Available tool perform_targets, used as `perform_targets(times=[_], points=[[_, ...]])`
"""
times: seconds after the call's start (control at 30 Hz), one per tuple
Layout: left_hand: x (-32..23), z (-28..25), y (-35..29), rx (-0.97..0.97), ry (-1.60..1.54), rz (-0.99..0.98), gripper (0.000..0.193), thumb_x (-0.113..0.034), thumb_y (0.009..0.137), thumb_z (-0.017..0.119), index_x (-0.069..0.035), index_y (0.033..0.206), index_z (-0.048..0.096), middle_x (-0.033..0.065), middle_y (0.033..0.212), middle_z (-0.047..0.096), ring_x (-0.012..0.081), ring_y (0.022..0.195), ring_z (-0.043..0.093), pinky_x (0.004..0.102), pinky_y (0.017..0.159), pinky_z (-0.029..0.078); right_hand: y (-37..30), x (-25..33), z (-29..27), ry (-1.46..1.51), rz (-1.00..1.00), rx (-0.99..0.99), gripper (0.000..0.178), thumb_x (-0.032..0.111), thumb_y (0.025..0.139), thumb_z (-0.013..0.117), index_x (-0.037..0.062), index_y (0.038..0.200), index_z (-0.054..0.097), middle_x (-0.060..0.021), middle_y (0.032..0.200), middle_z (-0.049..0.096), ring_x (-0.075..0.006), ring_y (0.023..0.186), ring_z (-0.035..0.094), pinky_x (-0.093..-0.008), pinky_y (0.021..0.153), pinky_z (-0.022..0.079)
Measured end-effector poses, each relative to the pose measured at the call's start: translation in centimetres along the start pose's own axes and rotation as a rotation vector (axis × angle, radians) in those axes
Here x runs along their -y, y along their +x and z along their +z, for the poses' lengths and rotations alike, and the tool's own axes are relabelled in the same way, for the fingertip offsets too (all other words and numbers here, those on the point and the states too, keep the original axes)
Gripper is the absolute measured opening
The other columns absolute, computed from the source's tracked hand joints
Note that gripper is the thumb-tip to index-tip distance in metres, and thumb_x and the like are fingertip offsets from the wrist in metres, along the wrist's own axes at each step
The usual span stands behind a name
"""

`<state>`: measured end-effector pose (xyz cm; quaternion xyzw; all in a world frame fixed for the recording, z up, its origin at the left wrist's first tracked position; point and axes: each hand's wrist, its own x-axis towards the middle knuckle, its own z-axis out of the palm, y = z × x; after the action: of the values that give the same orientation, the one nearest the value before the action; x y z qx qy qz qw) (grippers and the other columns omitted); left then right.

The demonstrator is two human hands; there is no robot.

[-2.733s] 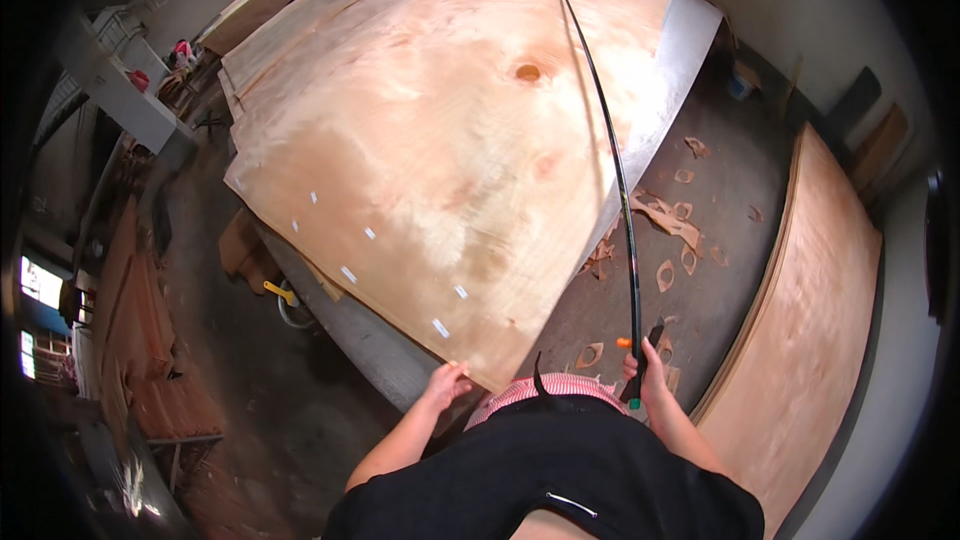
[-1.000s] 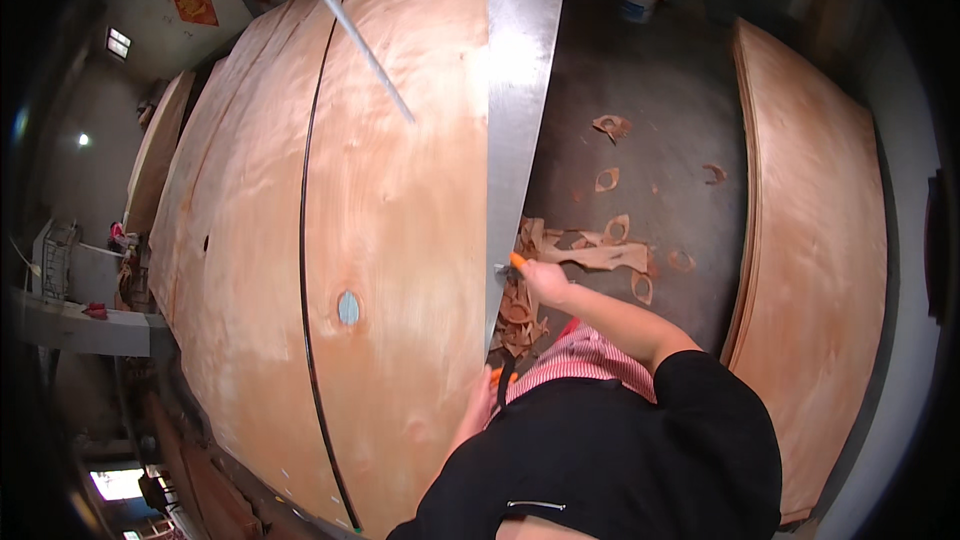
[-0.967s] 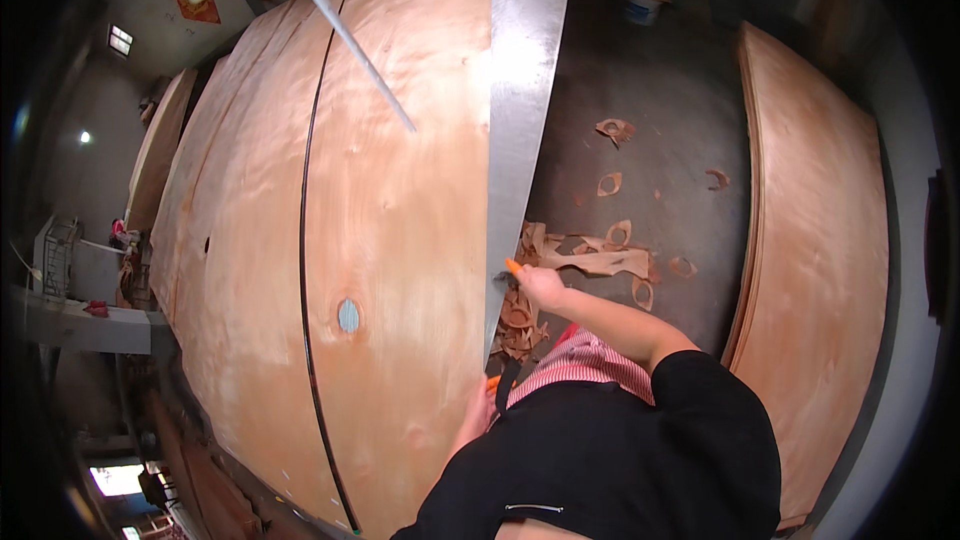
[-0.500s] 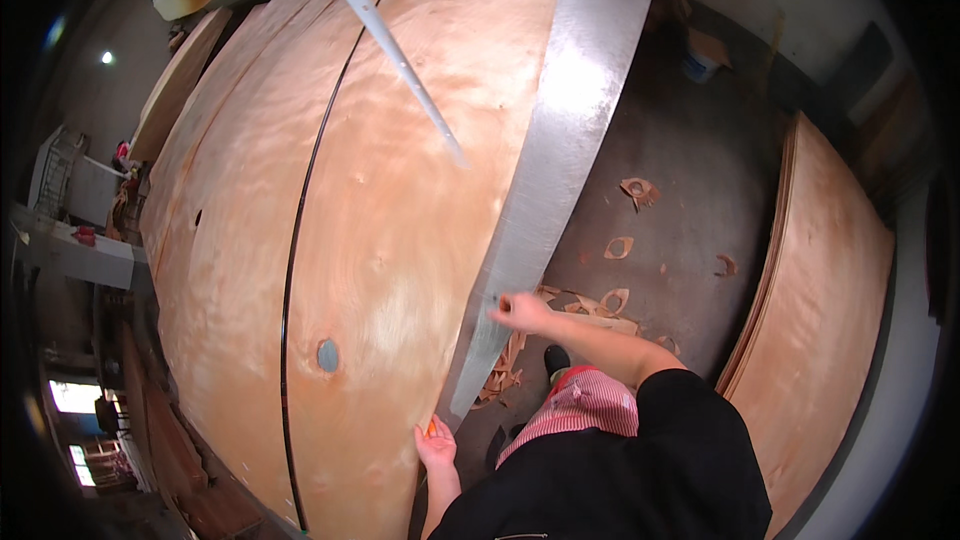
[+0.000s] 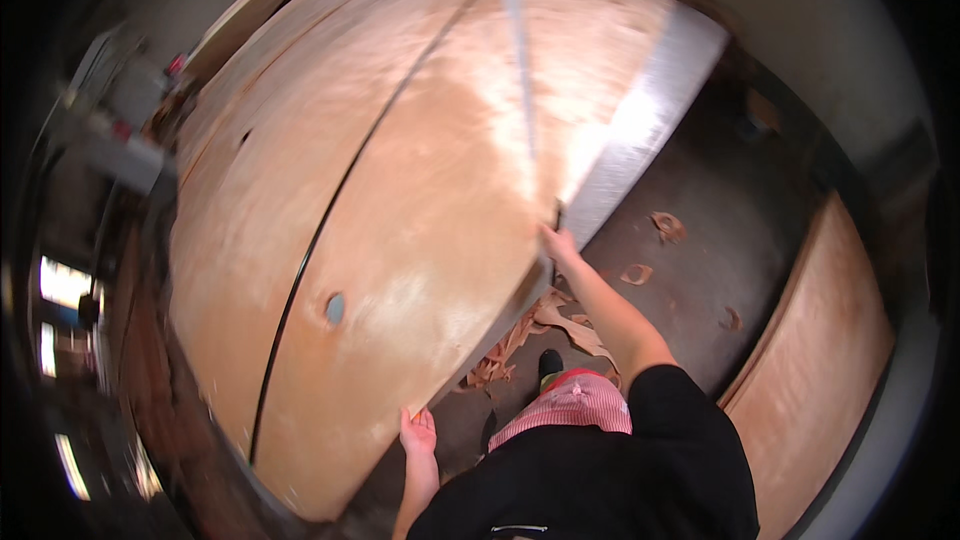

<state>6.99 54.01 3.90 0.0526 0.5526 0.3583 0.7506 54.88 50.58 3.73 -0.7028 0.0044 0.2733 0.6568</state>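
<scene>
We see the wood veneer sheet (image 5: pixel 425 230) lying ahead-left, its edge slanting forward-right from the left hand (image 5: pixel 419 434) to the right hand (image 5: pixel 560 244); whether either pinches it, we cannot tell.

Table (image 5: pixel 645 125), grey, smooth, shiny; bare band exposed along the right edge, widest toward the far right corner. Directly on it: pale wood sheeting (image 5: pixel 425 210), broad, lightly rippled, covering most of the top; one oval hole (image 5: pixel 335 309).

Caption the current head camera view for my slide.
Left hand and right hand at the edge of a broad wood sheet, a black strip running across it.
</scene>
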Motion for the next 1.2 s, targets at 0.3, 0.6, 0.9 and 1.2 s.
perform_targets(times=[0.3,0.6,0.9,1.2], points=[[3.0,-15.8,0.2,-0.240,0.059,-0.063,0.029,-0.035,0.084,0.052,-0.010,0.099,0.054,0.0031,0.090,0.059,0.0155,0.086,0.055,0.0286,0.073,0.044,-14.0,-12.1,-8.5,0.086,0.340,0.113,0.022,0.021,0.083,0.056,0.0117,0.069,0.042,0.0055,0.046,0.031,-0.0077,0.034,0.028,-0.0228,0.033,0.021],[7.3,-20.3,-1.9,0.005,0.114,-0.243,0.034,-0.042,0.084,0.049,-0.011,0.098,0.052,0.0045,0.088,0.061,0.0158,0.080,0.059,0.0292,0.066,0.047,-17.8,-15.0,-13.4,-0.138,0.383,0.025,0.027,0.031,0.084,0.054,0.0075,0.069,0.052,-0.0008,0.055,0.052,-0.0072,0.036,0.029,-0.0217,0.034,0.022],[5.9,-23.8,-6.2,0.024,0.546,-0.213,0.032,-0.035,0.084,0.052,-0.006,0.097,0.055,0.0086,0.087,0.063,0.0098,0.062,0.058,0.0198,0.046,0.044,-23.6,-16.7,-9.1,-0.498,0.424,0.454,0.028,0.026,0.087,0.043,0.0043,0.094,0.060,-0.0036,0.069,0.063,-0.0042,0.036,0.027,-0.0193,0.033,0.022],[7.3,-39.7,-7.3,-0.259,0.668,-0.117,0.026,-0.027,0.083,0.052,-0.002,0.083,0.058,0.0048,0.063,0.060,0.0098,0.043,0.049,0.0223,0.038,0.036,-35.3,-12.2,6.3,-0.858,0.097,0.919,0.023,0.019,0.087,0.045,0.0028,0.096,0.060,-0.0068,0.073,0.065,-0.0101,0.062,0.057,-0.0228,0.057,0.043]])
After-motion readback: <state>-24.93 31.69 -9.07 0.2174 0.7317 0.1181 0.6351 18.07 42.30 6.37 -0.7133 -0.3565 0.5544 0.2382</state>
